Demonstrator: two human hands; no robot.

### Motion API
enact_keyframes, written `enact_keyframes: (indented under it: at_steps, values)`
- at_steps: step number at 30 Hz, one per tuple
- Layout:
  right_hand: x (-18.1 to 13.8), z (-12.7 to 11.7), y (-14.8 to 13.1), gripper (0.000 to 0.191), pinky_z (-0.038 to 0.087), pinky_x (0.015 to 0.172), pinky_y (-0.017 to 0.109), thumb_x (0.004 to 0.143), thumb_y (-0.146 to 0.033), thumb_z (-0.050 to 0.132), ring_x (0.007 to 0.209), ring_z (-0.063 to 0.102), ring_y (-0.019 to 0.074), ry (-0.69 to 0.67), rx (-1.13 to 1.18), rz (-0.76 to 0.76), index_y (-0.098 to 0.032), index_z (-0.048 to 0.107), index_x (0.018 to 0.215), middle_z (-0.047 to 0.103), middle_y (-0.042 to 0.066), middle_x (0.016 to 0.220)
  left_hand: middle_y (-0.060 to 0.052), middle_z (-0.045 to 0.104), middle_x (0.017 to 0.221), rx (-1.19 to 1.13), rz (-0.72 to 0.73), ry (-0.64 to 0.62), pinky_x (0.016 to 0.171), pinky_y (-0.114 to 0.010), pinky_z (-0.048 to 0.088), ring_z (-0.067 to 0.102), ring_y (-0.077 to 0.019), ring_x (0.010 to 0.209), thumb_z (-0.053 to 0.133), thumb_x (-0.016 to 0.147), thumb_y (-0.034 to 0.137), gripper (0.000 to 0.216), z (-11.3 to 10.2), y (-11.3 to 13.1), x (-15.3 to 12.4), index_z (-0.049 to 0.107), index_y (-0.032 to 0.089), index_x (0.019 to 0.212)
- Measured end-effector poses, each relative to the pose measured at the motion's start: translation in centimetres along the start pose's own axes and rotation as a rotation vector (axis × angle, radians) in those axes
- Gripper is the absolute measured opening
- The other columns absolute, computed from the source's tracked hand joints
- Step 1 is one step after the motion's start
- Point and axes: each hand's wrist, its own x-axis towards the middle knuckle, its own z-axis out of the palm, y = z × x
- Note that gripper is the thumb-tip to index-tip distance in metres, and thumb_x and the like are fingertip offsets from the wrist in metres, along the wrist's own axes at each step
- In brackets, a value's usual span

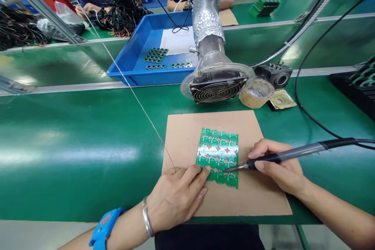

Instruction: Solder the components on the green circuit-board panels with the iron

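A green circuit board panel (pixel 218 152), made of rows of joined round boards, lies flat on a sheet of cardboard (pixel 181 133). My left hand (pixel 178 195) is closed at the panel's lower left edge, its fingertips over the board. A thin solder wire (pixel 143 111) runs down from the upper left into this hand; its tip is hidden by the fingers. My right hand (pixel 281 168) grips a soldering iron (pixel 299 152) like a pen. The iron's metal tip meets the panel's lower part, just right of my left fingertips.
A fume extractor hood (pixel 218 82) hangs behind the cardboard. Beside it stand a round tub (pixel 256 93), an iron stand (pixel 275 75) and a yellow sponge (pixel 281 99). Farther back, a blue tray (pixel 125 71) holds board panels. Two people sit across the bench. The iron's black cable (pixel 299 86) curves along the right.
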Motion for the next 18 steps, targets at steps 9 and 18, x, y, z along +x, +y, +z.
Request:
enact_keyframes:
  at_steps: [9,18]
  values:
    - [0.20,0.07,-0.12,0.007,0.036,0.043,0.024,0.067,-0.016,0.061,0.046,0.048,0.0123,0.012,-0.023,0.026,-0.021,0.066,0.069,0.060,0.001,0.057,-0.011,0.057,0.102,-0.038,-0.016,0.000,0.062,-0.031,0.054,0.059,-0.0163,0.079,0.040,0.088,0.028,0.044,0.28,0.04,-0.10,0.041,0.012,0.129]
    - [0.07,-0.10,0.47,0.005,0.034,0.045,0.025,0.068,-0.019,0.062,0.051,0.048,0.0132,0.044,0.071,0.042,-0.022,0.065,0.072,0.059,0.001,0.059,-0.007,0.059,0.096,-0.081,0.004,0.104,0.059,-0.028,0.051,0.058,-0.0135,0.074,0.047,0.085,0.024,0.036,0.65,0.02,-0.55,0.048,0.014,0.120]
